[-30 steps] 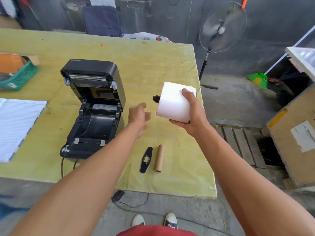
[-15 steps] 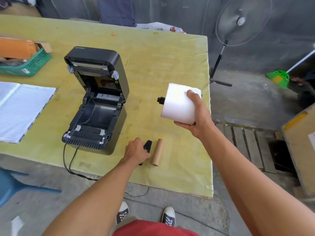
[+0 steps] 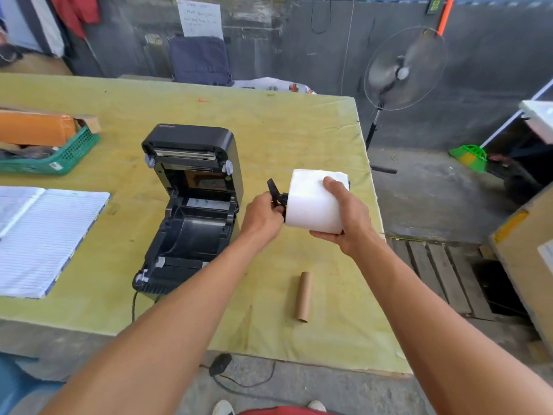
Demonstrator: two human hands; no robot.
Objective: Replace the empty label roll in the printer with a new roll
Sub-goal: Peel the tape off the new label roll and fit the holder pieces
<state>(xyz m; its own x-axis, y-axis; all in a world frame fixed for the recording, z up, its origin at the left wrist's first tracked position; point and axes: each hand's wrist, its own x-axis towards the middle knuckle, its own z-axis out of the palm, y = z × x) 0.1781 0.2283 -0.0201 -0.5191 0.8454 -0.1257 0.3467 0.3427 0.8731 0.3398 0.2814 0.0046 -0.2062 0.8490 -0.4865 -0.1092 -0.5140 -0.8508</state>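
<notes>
My right hand [image 3: 344, 217] grips a full white label roll [image 3: 311, 202] in the air above the table, right of the printer. At the roll's left end, my left hand [image 3: 263, 215] holds a black plastic end plate [image 3: 273, 193] against the black spindle that sticks out there. The black label printer [image 3: 191, 205] stands with its lid up and its roll bay bare. An empty brown cardboard core [image 3: 303, 296] lies on the yellow-green table [image 3: 284, 130] near the front edge.
An open lined notebook [image 3: 42, 238] lies left of the printer, and a green basket [image 3: 57, 157] with an orange box sits behind it. The printer's cable [image 3: 133, 307] hangs over the front edge. A standing fan [image 3: 401, 73] and cardboard boxes [image 3: 523, 265] are beyond the table's right edge.
My left hand picked the black end plate up from beside the cardboard core and brought it to the roll's left end. The roll in my right hand stayed about where it was.
</notes>
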